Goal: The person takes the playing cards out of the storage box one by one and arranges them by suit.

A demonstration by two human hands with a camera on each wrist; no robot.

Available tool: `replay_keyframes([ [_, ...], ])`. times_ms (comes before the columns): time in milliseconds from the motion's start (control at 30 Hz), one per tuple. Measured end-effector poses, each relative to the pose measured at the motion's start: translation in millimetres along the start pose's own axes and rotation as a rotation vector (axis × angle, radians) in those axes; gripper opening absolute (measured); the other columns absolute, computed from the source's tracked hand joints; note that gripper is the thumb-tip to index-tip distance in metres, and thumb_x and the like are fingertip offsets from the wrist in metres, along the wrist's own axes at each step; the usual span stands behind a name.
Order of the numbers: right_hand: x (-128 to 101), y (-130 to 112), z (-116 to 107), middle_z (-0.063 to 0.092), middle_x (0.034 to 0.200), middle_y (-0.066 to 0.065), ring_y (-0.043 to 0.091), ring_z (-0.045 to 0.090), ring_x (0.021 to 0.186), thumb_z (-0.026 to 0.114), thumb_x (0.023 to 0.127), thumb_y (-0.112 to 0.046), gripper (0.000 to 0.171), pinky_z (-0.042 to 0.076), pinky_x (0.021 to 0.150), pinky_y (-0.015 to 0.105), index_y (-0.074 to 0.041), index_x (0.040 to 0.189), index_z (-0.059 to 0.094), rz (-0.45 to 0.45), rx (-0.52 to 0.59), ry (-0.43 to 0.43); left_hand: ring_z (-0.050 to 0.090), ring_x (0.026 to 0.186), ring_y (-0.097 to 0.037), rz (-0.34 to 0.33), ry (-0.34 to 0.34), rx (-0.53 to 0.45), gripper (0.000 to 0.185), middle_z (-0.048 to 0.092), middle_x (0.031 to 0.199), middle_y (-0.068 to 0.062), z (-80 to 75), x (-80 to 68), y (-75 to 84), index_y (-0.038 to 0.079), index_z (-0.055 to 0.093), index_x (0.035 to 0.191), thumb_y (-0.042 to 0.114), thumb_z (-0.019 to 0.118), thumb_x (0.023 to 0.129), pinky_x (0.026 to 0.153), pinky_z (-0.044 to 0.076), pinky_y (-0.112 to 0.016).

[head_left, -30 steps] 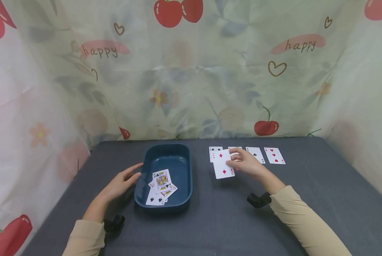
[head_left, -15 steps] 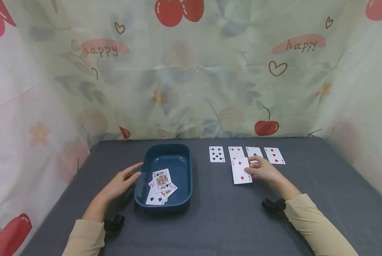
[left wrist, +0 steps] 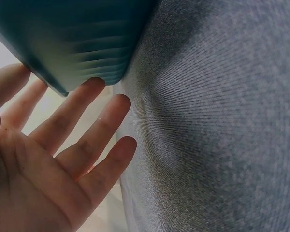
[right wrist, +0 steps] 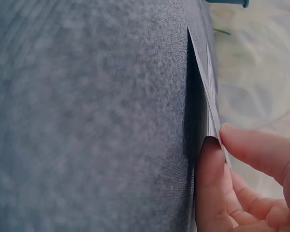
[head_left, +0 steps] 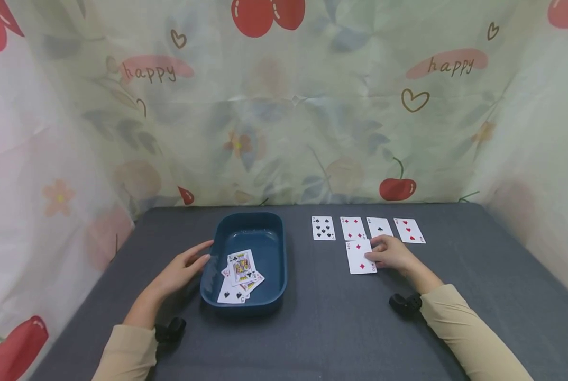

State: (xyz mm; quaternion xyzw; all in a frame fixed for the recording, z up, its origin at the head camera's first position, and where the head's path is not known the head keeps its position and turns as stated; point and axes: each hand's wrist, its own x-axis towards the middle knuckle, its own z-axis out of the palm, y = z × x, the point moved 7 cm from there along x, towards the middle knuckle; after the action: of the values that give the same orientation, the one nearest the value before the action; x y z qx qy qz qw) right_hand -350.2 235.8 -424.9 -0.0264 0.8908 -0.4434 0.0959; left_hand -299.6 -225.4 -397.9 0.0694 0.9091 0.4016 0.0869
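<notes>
My right hand (head_left: 392,253) pinches the two of diamonds (head_left: 356,260) at its right edge, between thumb and fingers. The right wrist view has this playing card (right wrist: 203,77) edge-on and slanted, close over the cloth with a dark shadow under it. Just beyond it, a row holds a spades card (head_left: 323,228), a diamonds card (head_left: 352,228), a clubs card (head_left: 378,226) partly behind my fingers, and a hearts card (head_left: 410,230). My left hand (head_left: 181,271) has its fingers extended, fingertips at the left rim of a dark blue dish (head_left: 274,238).
Inside the dish lies a loose pile of cards, a king of clubs (head_left: 241,267) on top and a spades card (head_left: 230,292) below it. Dark grey cloth covers the table (head_left: 312,328). A printed curtain (head_left: 289,127) hangs along the back and sides.
My right hand has carried the two of diamonds rightward and down, from in front of the spades card to just below the diamonds card. The left hand and dish have stayed put.
</notes>
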Motion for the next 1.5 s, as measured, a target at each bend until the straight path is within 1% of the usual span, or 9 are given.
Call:
replay_keyframes([
  [133, -0.9, -1.7, 0.9, 0.063, 0.089, 0.017, 0.009, 0.06, 0.07, 0.067, 0.083, -0.01, 0.053, 0.056, 0.066, 0.029, 0.013, 0.124, 0.043, -0.004, -0.014, 0.006, 0.056, 0.115, -0.039, 0.012, -0.002, 0.002, 0.057, 0.036, 0.146, -0.025, -0.1, 0.2, 1.2, 0.018, 0.028, 0.147, 0.042, 0.043, 0.097, 0.099, 0.041, -0.057],
  [333, -6.0, -7.2, 1.6, 0.062, 0.085, 0.016, 0.011, 0.059, 0.065, 0.068, 0.082, -0.009, 0.051, 0.055, 0.061, 0.027, 0.012, 0.121, 0.044, 0.011, -0.047, 0.02, 0.056, 0.116, -0.04, 0.013, -0.004, 0.008, 0.057, 0.036, 0.146, -0.025, 0.4, 0.5, 0.3, 0.018, 0.028, 0.147, 0.042, 0.043, 0.098, 0.099, 0.04, -0.057],
  [433, -7.2, -9.3, 0.9, 0.062, 0.083, 0.015, 0.011, 0.058, 0.062, 0.068, 0.081, -0.008, 0.05, 0.054, 0.059, 0.026, 0.012, 0.121, 0.044, 0.024, -0.072, 0.035, 0.056, 0.116, -0.039, 0.01, -0.001, 0.004, 0.057, 0.037, 0.145, -0.025, 0.4, 0.7, 0.3, 0.018, 0.028, 0.147, 0.041, 0.043, 0.098, 0.1, 0.04, -0.057],
  [567, -7.0, -8.3, 2.1, 0.06, 0.081, 0.015, 0.013, 0.058, 0.062, 0.069, 0.081, -0.009, 0.051, 0.054, 0.058, 0.027, 0.011, 0.121, 0.044, 0.034, -0.097, 0.045, 0.055, 0.116, -0.039, -0.01, -0.002, 0.013, 0.058, 0.038, 0.145, -0.025, 1.0, -0.7, -1.1, 0.019, 0.027, 0.147, 0.043, 0.043, 0.097, 0.1, 0.04, -0.057],
  [667, -5.8, -6.3, 2.7, 0.059, 0.08, 0.013, 0.013, 0.058, 0.062, 0.069, 0.081, -0.009, 0.051, 0.054, 0.058, 0.027, 0.011, 0.121, 0.045, 0.043, -0.101, 0.053, 0.055, 0.116, -0.039, -0.016, -0.005, 0.018, 0.058, 0.038, 0.145, -0.025, 1.3, -1.6, -1.7, 0.02, 0.027, 0.148, 0.044, 0.043, 0.097, 0.099, 0.04, -0.057],
  [833, -4.4, -5.7, 1.8, 0.059, 0.077, 0.011, 0.012, 0.056, 0.06, 0.068, 0.081, -0.008, 0.05, 0.054, 0.056, 0.025, 0.011, 0.121, 0.045, 0.046, -0.102, 0.057, 0.055, 0.115, -0.038, -0.007, -0.004, 0.016, 0.058, 0.038, 0.145, -0.025, 0.4, -1.3, -0.4, 0.02, 0.028, 0.147, 0.044, 0.042, 0.097, 0.099, 0.04, -0.058],
  [1267, -5.4, -8.0, 1.4, 0.058, 0.077, 0.008, 0.011, 0.055, 0.061, 0.068, 0.081, -0.01, 0.048, 0.052, 0.055, 0.024, 0.009, 0.119, 0.046, 0.048, -0.105, 0.051, 0.055, 0.115, -0.039, 0.0, -0.009, 0.007, 0.057, 0.036, 0.146, -0.025, -0.1, -0.4, 1.2, 0.019, 0.027, 0.148, 0.043, 0.042, 0.098, 0.099, 0.039, -0.059],
  [1400, -6.6, -16.4, 2.6, 0.057, 0.078, 0.007, 0.01, 0.053, 0.06, 0.068, 0.082, -0.013, 0.046, 0.05, 0.054, 0.022, 0.007, 0.118, 0.048, 0.039, -0.1, 0.045, 0.055, 0.115, -0.039, 0.002, -0.011, 0.0, 0.057, 0.035, 0.146, -0.025, 0.2, -0.5, 1.2, 0.019, 0.027, 0.148, 0.042, 0.042, 0.098, 0.099, 0.039, -0.059],
  [1500, -7.5, -30.7, 4.7, 0.058, 0.079, 0.008, 0.011, 0.053, 0.059, 0.068, 0.082, -0.015, 0.048, 0.048, 0.055, 0.023, 0.007, 0.12, 0.048, -0.004, -0.1, 0.034, 0.055, 0.116, -0.04, 0.0, -0.01, -0.007, 0.057, 0.034, 0.147, -0.025, 0.5, -0.4, 1.0, 0.019, 0.027, 0.148, 0.042, 0.042, 0.098, 0.1, 0.039, -0.059],
])
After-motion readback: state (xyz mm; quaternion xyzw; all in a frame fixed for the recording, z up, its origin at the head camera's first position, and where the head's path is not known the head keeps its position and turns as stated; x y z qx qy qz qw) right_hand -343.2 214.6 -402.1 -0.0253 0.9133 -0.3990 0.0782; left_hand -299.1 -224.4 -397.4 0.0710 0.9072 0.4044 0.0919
